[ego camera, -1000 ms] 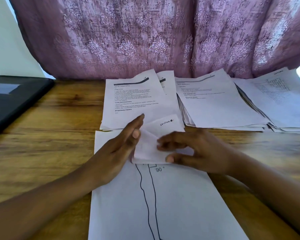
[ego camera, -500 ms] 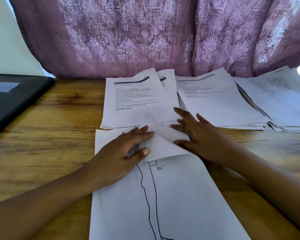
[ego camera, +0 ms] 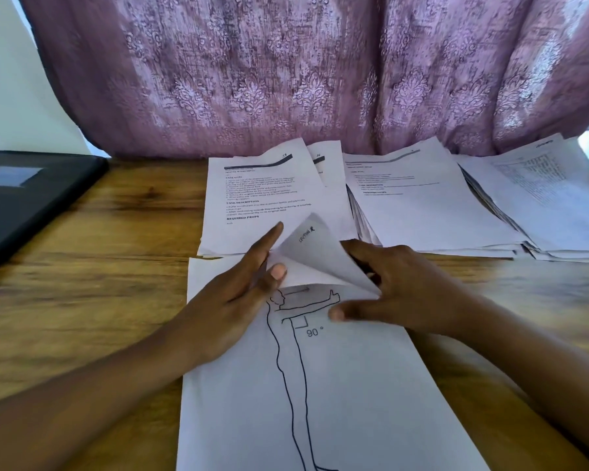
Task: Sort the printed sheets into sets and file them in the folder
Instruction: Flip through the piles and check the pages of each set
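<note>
Left hand (ego camera: 238, 300) pinches folded slip (ego camera: 317, 256), right hand (ego camera: 405, 294) grips its right corner, peak toward far desk (ego camera: 99, 283) edge; drawing sheet (ego camera: 337, 385) underneath, lengthwise near-to-far.

Wooden bench (ego camera: 116, 300): drawing sheet (ego camera: 337, 385) near edge, printed-sheet stacks (ego camera: 422, 212) just behind it, black folder (ego camera: 31, 198) far left of it.

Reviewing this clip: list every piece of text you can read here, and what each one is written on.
"90 °": on the line-drawing sheet, beside the drawn right angle.
"TASK DESCRIPTION": heading on the printed sheet.
"REQUIRED PROPS": lower heading on the same sheet.
"SECTION", followed by an unclear mark: handwritten on the folded slip.
Body text on the printed sheet and on the stacks to the right: too small or blurred to read.
</note>
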Demonstrator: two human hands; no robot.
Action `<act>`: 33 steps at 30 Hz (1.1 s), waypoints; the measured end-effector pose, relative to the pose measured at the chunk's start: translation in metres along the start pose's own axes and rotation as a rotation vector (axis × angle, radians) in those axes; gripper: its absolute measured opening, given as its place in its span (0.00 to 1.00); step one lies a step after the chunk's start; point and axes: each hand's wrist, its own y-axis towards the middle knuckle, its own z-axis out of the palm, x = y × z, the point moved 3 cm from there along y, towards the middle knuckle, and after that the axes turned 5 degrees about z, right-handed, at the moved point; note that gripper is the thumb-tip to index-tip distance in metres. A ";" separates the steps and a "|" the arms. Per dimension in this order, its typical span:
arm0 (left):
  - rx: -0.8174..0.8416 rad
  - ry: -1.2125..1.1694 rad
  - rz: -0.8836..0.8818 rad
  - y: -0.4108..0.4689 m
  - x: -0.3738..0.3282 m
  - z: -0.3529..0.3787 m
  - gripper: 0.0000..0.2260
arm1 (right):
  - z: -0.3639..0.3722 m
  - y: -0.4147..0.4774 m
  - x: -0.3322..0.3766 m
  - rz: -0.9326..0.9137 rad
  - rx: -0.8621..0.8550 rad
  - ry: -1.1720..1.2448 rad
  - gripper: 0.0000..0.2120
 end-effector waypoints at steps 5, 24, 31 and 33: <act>-0.216 -0.148 0.087 0.003 -0.003 -0.016 0.28 | 0.013 0.006 -0.018 0.266 -0.144 0.357 0.03; -0.870 0.032 0.472 -0.059 -0.123 -0.077 0.07 | -0.084 -0.023 0.128 -0.324 -1.260 0.057 0.05; -0.816 0.111 0.325 -0.090 -0.066 -0.049 0.11 | -0.021 -0.018 0.117 -0.215 -0.999 0.067 0.16; -0.810 0.054 0.327 -0.094 -0.075 -0.057 0.13 | -0.024 -0.012 0.120 -0.169 -0.980 0.205 0.13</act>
